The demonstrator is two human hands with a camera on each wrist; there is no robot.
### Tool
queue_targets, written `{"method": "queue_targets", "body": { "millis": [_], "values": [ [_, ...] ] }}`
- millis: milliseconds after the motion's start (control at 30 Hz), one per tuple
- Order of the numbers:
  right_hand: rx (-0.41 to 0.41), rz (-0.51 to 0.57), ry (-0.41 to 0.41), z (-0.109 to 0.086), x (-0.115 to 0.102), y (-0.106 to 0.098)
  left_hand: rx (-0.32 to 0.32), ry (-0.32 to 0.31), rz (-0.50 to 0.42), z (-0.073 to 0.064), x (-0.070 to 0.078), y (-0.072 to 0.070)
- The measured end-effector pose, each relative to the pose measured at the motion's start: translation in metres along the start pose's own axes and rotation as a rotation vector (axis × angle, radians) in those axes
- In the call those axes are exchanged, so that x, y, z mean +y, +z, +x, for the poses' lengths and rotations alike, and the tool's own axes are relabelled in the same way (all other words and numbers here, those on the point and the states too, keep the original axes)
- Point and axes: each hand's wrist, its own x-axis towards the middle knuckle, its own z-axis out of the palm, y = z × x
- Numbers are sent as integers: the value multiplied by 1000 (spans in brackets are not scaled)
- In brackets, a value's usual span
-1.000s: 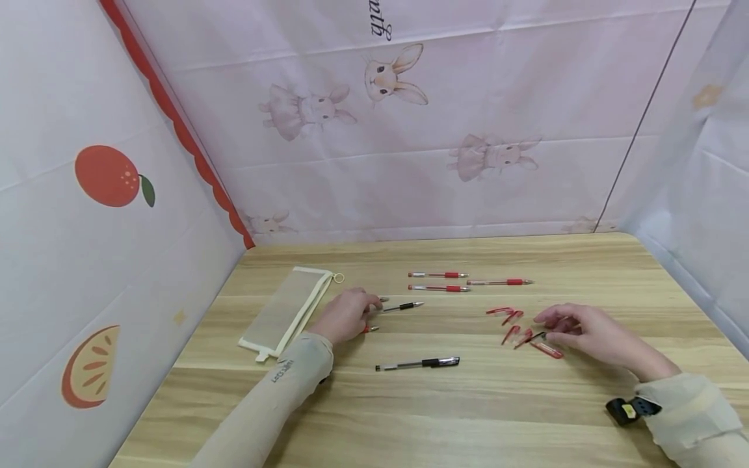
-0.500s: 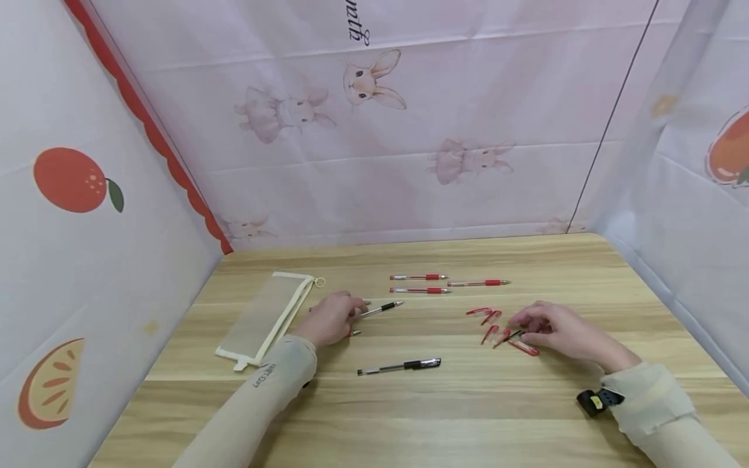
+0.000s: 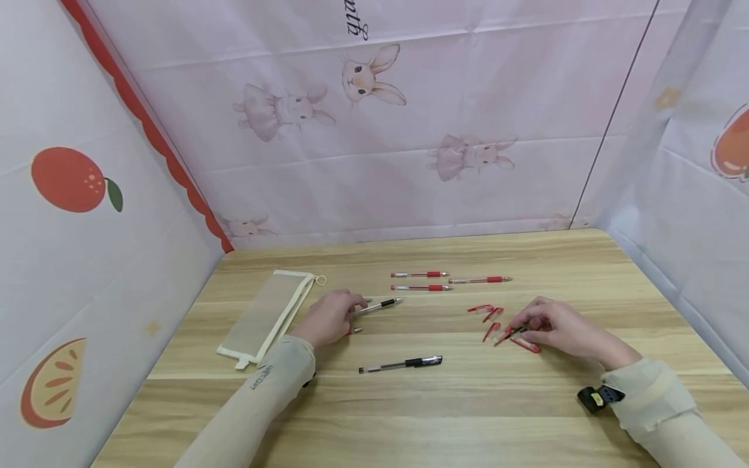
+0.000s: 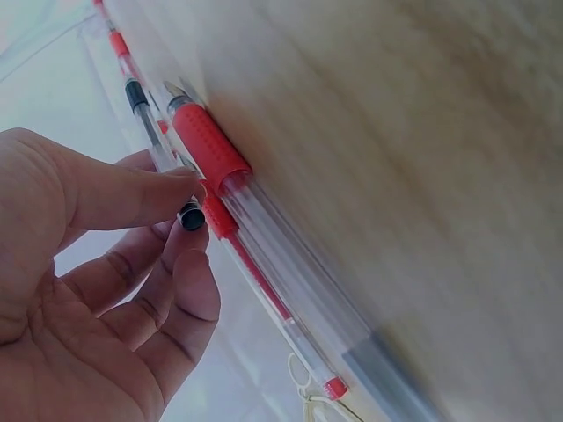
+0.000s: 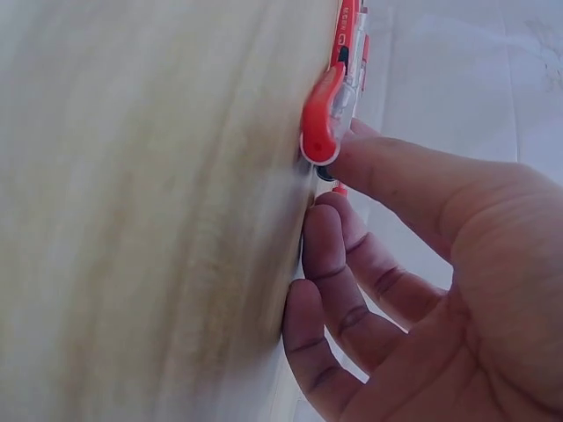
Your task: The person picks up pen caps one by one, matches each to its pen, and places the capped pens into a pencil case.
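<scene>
Taking the capped black pen as the clock's centre, with 12 o'clock at the far edge of the table, that pen lies nearest of the loose things. The two hands are well apart.

The right hand is between 2 and 3 o'clock, its lower fingers bent, their tips at the tabletop. Its thumb and index finger come in at a black cap; whether they grip it cannot be told, since a red cap covers the contact in the wrist view. Several red caps lie at 2 o'clock, just beyond the fingertips and under them.

The left hand is at 10 o'clock. Its thumb and index finger pinch the rear end of an uncapped black pen, the other fingers loosely curled. Two uncapped red pens lie close by it.

Past this hand, towards 10 o'clock, is a cream-edged mesh pouch. Farthest, from 12 to between 1 and 2 o'clock, lie three red pens, all parallel.
</scene>
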Motion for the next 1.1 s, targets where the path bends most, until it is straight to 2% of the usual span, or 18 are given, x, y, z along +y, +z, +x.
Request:
{"method": "queue_targets", "body": {
  "millis": [200,367,633,1100],
  "values": [
    [0,-8,-19,1,-3,1,14,-16,-55,-6,1,-7],
    [-4,-13,-12,1,-3,2,24,-34,-66,-10,2,-10],
    [-10,-38,3,0,-2,1,56,-7,-71,-13,1,-12],
    [-16,-24,57,0,-2,-4,57,18,-91,-25,7,-17]
  ]
}}
